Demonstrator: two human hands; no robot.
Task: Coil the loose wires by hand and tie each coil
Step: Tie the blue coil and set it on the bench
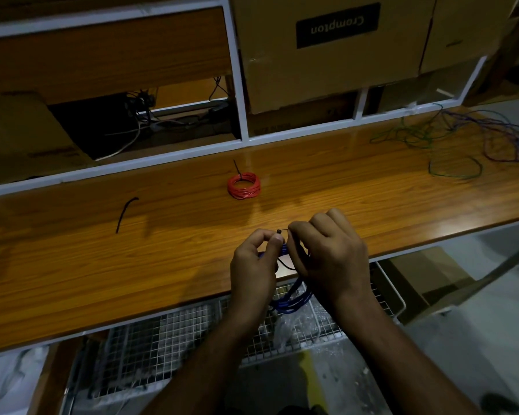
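Head view: left hand (253, 265) and right hand (331, 250) pinch a black tie (279, 231) around the blue coil (291, 298); the red coil (244, 186) lies farther off.

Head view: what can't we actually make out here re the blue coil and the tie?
- Blue coil: upper part hidden behind both hands; turn count unreadable.
- Black tie: too thin, mostly covered by the right hand and left hand; whether its tail has entered the head cannot be told.
- Purple wires: cut off by the right edge.
- Red coil: tie visible, its tightness too small to judge.
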